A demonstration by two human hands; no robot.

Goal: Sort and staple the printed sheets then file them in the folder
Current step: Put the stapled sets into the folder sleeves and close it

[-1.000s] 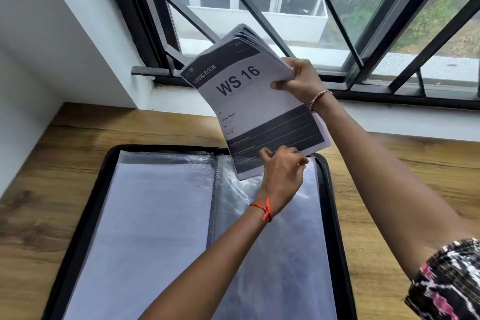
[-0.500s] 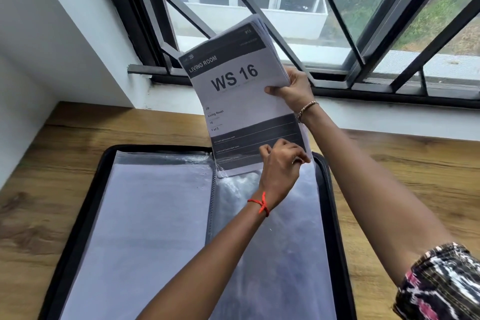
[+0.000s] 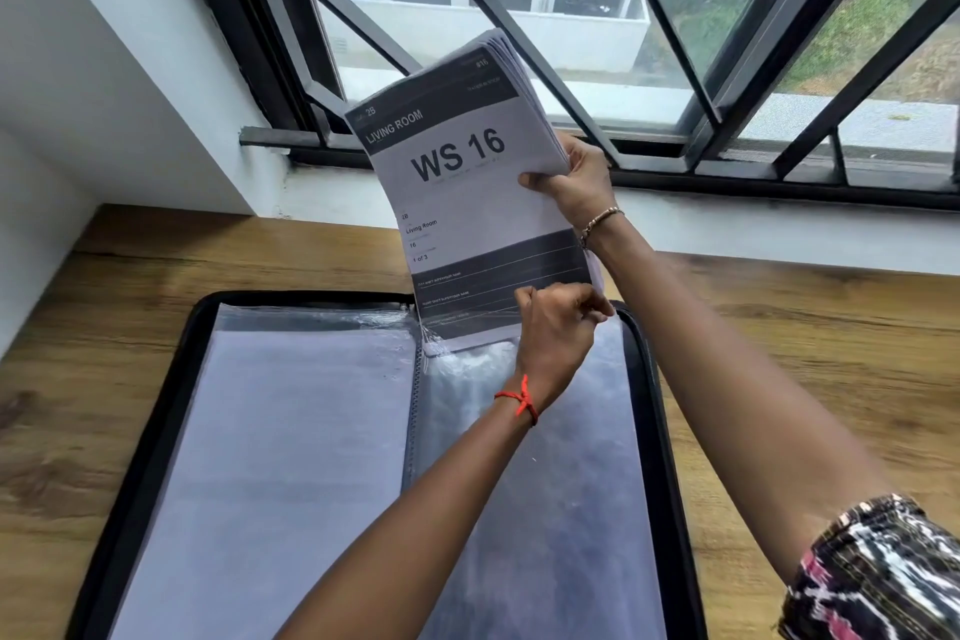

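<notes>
A stack of printed sheets, its top page reading "LIVING ROOM WS 16", stands nearly upright above the open black folder. My right hand grips the stack's right edge, thumb on the front page. My left hand pinches the top of a clear plastic sleeve on the folder's right side, where the stack's lower edge enters the sleeve mouth. The left sleeve holds white paper.
The folder lies on a wooden table under a barred window. A white wall closes off the left side. Bare wood shows to the left and right of the folder.
The stack has turned from tilted to nearly upright and come down, so its bottom edge now sits in the sleeve mouth. My left hand stays at the sleeve's top.
</notes>
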